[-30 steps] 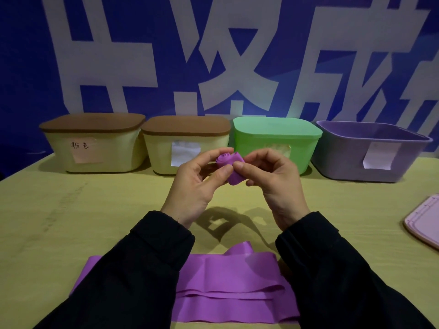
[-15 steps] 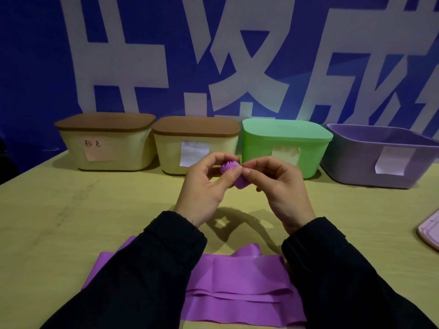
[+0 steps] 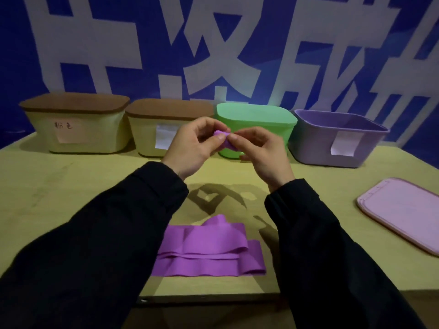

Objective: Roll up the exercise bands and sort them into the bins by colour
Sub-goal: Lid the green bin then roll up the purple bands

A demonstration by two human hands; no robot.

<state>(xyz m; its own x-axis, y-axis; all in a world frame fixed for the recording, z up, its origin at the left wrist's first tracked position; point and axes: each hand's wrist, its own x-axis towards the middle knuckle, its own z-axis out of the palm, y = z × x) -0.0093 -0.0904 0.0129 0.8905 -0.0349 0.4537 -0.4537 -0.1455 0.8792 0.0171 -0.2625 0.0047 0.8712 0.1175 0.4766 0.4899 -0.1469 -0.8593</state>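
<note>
Hands: left hand (image 3: 190,148) and right hand (image 3: 259,150) both pinch the rolled purple band (image 3: 222,136) between fingertips, above the surface (image 3: 71,186). Purple bin (image 3: 337,148) lies at 2 o'clock, open-topped, nearer the right hand.

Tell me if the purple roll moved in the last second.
Yes, slightly: the roll now sits higher against the green bin, near its left edge.
</note>
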